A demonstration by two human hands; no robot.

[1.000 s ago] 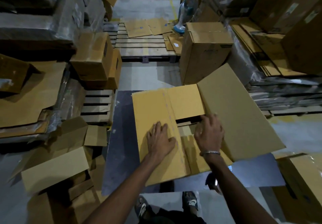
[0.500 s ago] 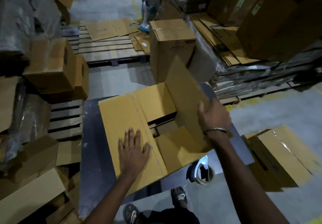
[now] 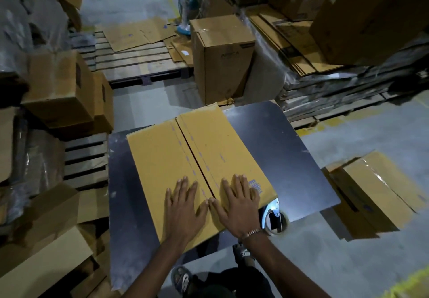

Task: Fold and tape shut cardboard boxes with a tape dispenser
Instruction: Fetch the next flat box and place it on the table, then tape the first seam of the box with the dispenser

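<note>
Box: cardboard box lies on dark table, both top flaps down, meeting at a centre seam that runs away from the fingertips.
L hand: left hand flat on the left flap, fingers straight & spread, palm down, grasping nothing; thumb tip right at the seam.
R hand: right hand flat on the right flap, fingers straight & spread, grasping nothing; thumb nearly touching the L thumb across the seam. Bracelet on wrist.
Tape disp.: tape dispenser on table edge, just right of R hand's heel, partly tucked under box corner; untouched.
Seam: no tape seen on it.
Beyond fingertips: closed tall box on floor past the table; fan behind it.
Right of R hand: taped box on floor, well apart.
</note>
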